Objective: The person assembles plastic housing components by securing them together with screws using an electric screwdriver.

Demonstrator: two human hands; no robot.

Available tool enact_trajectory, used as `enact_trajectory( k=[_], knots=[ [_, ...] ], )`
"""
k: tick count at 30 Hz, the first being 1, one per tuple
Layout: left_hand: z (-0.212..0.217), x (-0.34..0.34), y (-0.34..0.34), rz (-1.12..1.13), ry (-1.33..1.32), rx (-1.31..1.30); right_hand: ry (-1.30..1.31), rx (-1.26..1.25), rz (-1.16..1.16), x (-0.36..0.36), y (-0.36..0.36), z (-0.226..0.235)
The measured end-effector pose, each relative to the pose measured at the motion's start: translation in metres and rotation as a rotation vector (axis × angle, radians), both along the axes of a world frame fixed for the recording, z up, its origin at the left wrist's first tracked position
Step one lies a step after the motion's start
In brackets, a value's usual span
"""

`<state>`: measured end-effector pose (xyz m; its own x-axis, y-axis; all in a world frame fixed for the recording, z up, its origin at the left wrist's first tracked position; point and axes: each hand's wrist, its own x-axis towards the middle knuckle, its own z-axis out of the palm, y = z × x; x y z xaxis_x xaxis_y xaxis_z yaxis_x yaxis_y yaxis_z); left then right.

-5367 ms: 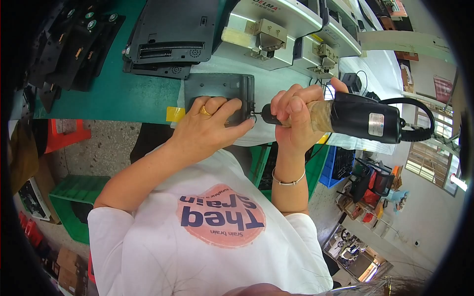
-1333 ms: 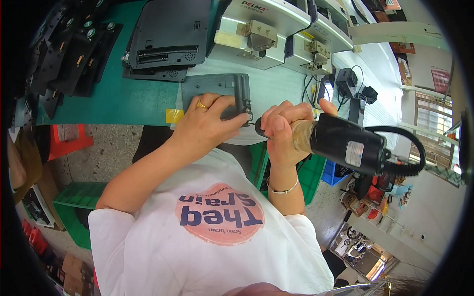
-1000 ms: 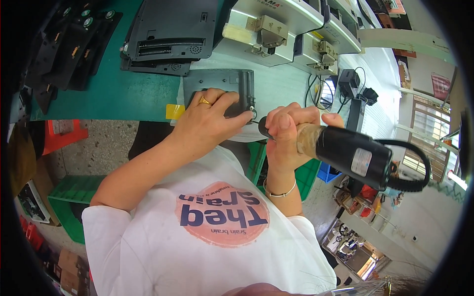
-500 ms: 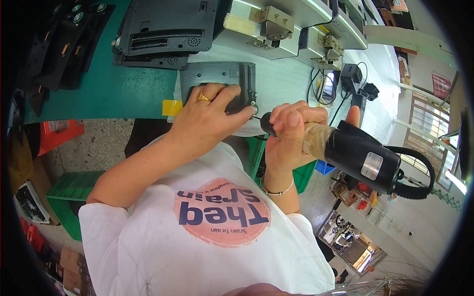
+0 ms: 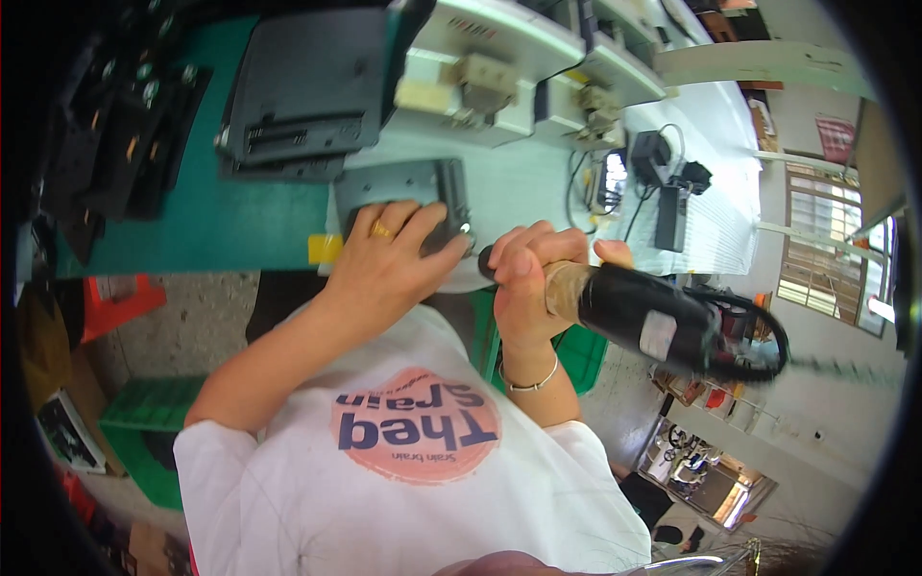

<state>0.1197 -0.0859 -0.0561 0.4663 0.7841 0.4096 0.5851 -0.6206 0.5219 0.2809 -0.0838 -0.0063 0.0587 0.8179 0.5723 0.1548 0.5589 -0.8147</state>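
My left hand [image 5: 394, 252] lies over a dark grey plastic panel [image 5: 389, 180], fingers bent and pressing it against the table. Its thumb reaches to the panel's right edge, beside a small shiny round part [image 5: 466, 228]. In my right hand [image 5: 538, 283] is a black electric screwdriver [image 5: 629, 309], its neck wrapped in tan tape. The fingers close around that neck, and the black nose points left toward the panel's edge. Whether the bit touches the panel I cannot tell; the tip is blurred. The panel's near part is hidden under my left hand.
Larger dark housings [image 5: 307, 86] are stacked behind the panel, with more black parts [image 5: 125, 154] at the far left. Grey metal boxes with clamps [image 5: 485, 86] stand at the back. A black power adapter [image 5: 651, 152] and cables lie to the right. Yellow tape [image 5: 325, 250] marks the front edge.
The whole view has shifted, so the table and stacks sit lower and the right side further left. Both hands keep their grips; the screwdriver stays close to the panel's right edge.
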Motion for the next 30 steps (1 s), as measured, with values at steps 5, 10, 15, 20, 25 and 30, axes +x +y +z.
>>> enact_trajectory(
  k=[5, 10, 15, 20, 25, 30],
  knots=[
    [0.005, -0.003, 0.007, -0.075, 0.011, -0.032, 0.442, 0.077, -0.05, 0.034, 0.038, 0.028],
    [0.006, -0.002, 0.006, -0.062, 0.032, -0.046, 0.343, 0.325, -0.3, 0.073, 0.095, 0.056],
    [0.009, 0.0, 0.01, -0.06, 0.044, -0.037, 0.402, 0.273, -0.27, 0.08, 0.126, 0.055],
    [0.009, 0.0, 0.012, -0.061, 0.045, -0.034, 0.423, 0.243, -0.245, 0.077, 0.128, 0.048],
    [0.009, -0.001, 0.012, -0.065, 0.052, -0.043, 0.326, 0.236, -0.266, 0.078, 0.132, 0.047],
    [0.008, -0.001, 0.011, -0.06, 0.042, -0.037, 0.313, 0.234, -0.162, 0.076, 0.13, 0.045]
  ],
)
